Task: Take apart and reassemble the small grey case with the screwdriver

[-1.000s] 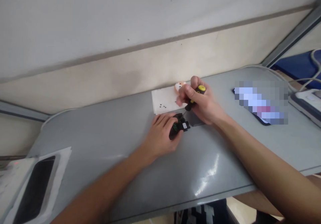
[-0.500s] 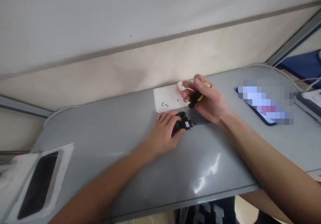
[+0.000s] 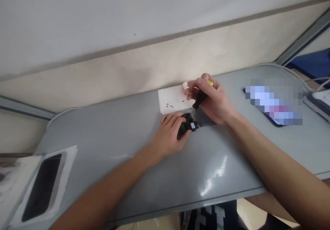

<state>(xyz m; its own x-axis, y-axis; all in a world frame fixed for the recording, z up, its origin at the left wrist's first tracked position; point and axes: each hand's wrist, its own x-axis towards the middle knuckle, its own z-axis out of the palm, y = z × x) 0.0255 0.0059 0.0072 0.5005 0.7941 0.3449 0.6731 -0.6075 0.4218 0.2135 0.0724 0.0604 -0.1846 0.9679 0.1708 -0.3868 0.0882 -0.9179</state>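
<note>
A small black device (image 3: 192, 125) with a white label and a bit of green board lies on the grey table, gripped by my left hand (image 3: 170, 133). My right hand (image 3: 212, 99) is closed around a black and yellow screwdriver (image 3: 199, 99), its thin shaft pointing down at the device. Behind them, a white sheet (image 3: 172, 97) bears several tiny dark pieces, which look like screws. An orange and white object (image 3: 185, 86) stands on the sheet, partly behind my right fingers. A dark flat piece (image 3: 205, 119) lies beneath my right hand.
On the right of the grey table (image 3: 123, 185) is a phone with a pixelated screen (image 3: 268, 102), and a pale-topped device (image 3: 319, 101) at the edge. A black phone-like slab (image 3: 43, 185) rests on white paper at the left. A wall (image 3: 116, 65) rises behind.
The screwdriver has tilted more upright in my right hand, and its tip now reaches the device. My left hand keeps its hold.
</note>
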